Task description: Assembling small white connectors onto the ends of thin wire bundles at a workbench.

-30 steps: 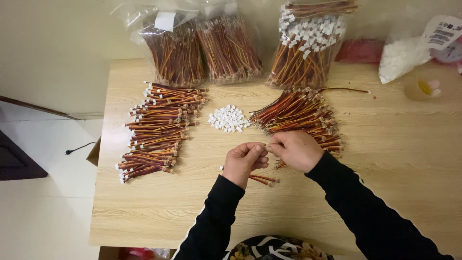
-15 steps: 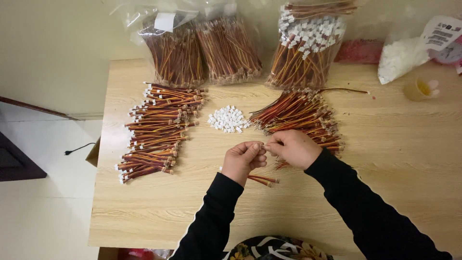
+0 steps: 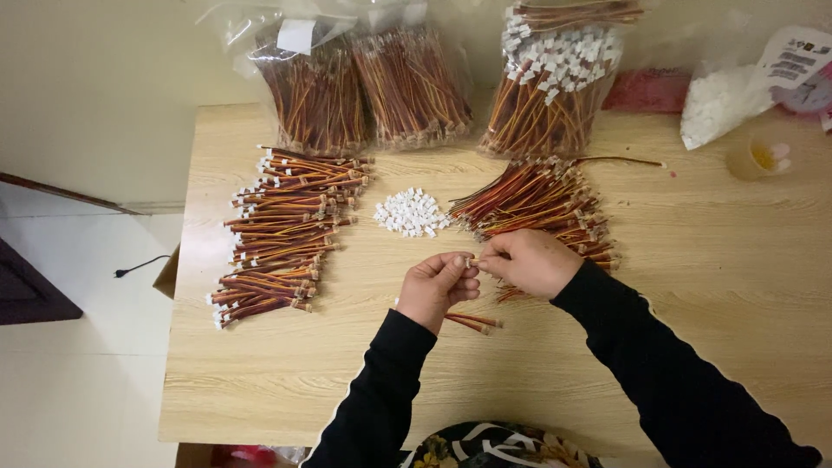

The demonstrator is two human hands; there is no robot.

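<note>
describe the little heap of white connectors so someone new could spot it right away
Start at the wooden table and find its middle, just beyond the hands. The small heap of white connectors lies there, between the wire pile on the left and the wire pile on the right. It alone is loose, all white, with no wires.

The table (image 3: 693,286) is pale wood with a streaky grain. The loose wire bundles (image 3: 282,225) are striped red, orange and brown, capped with white tips. The small connector pile (image 3: 410,212) is plain white. Both sleeves (image 3: 659,364) are black. The little cup (image 3: 756,159) is translucent yellow. The floor (image 3: 78,381) is cream.
</note>
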